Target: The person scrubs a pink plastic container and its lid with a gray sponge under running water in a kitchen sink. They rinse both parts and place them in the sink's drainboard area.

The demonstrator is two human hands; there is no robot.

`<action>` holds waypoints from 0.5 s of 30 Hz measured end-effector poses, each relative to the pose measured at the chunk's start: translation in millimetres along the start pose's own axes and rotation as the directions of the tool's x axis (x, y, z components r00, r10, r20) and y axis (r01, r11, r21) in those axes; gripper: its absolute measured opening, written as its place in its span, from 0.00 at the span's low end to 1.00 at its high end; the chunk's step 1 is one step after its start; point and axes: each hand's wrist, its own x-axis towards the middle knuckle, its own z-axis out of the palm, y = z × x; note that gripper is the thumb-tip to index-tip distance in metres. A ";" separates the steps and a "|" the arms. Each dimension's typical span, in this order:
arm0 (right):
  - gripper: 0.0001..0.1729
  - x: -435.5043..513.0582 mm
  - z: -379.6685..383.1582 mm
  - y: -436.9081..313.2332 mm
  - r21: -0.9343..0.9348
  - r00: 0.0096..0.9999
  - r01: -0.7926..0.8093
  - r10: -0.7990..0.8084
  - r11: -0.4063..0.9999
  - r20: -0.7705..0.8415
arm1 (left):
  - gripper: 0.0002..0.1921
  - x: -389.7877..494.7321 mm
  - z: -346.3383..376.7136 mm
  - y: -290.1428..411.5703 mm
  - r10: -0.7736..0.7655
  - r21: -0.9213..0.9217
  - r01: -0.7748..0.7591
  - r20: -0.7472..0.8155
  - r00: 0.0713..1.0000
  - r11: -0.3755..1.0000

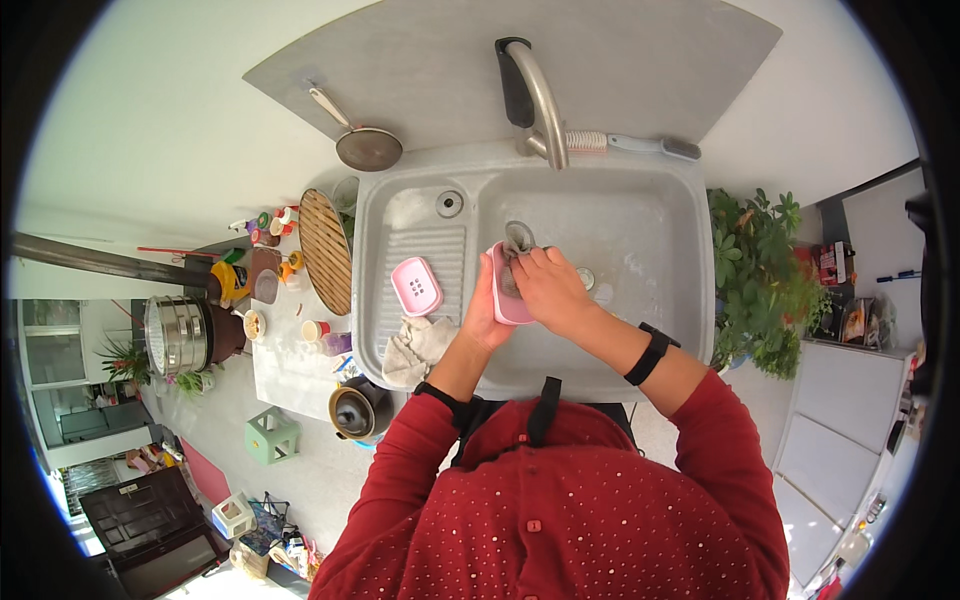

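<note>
Over the divider of a grey double sink [675, 277], my left hand [482, 311] holds a pink plastic soap dish base [513, 309] by its left side. My right hand [551, 289] presses a grey mesh cloth [511, 281] into the dish; part of the cloth sticks out above the fingers. A pink soap dish tray with drain holes [417, 287] lies on the ribbed left part of the sink. Just below it, a crumpled beige rag [417, 351] rests by the front rim. My right fingers hide much of the dish's inside.
A curved metal faucet [551, 105] reaches over the sink from the back. Brushes [645, 144] lie on the back ledge. A strainer [369, 148] hangs at the back left, above a round slatted wooden board [324, 251]. Leafy plants [765, 285] stand right of the sink; a lidded pot [356, 412] is at lower left.
</note>
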 end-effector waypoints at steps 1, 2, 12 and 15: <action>0.10 -1.3 -2.1 -5.3 -0.098 0.997 -0.048 0.053 0.994 0.054 | 0.35 2.2 -1.3 -1.9 0.063 0.069 -0.063 -0.003 0.998 0.996; 0.09 -5.2 -1.2 -11.2 -0.015 0.994 -0.063 0.064 0.998 0.093 | 0.35 0.9 -3.1 -5.6 0.077 0.064 -0.074 -0.037 0.996 0.995; 0.10 -11.8 8.7 -22.4 0.609 0.886 -0.459 0.380 0.647 0.265 | 0.37 3.6 -16.0 -13.0 -0.009 0.092 0.010 -0.020 1.000 0.996; 0.09 0.2 24.6 -0.2 0.413 0.859 -0.503 0.492 0.759 0.142 | 0.37 -11.5 12.3 -25.9 -0.075 -0.077 0.070 -0.073 0.994 0.995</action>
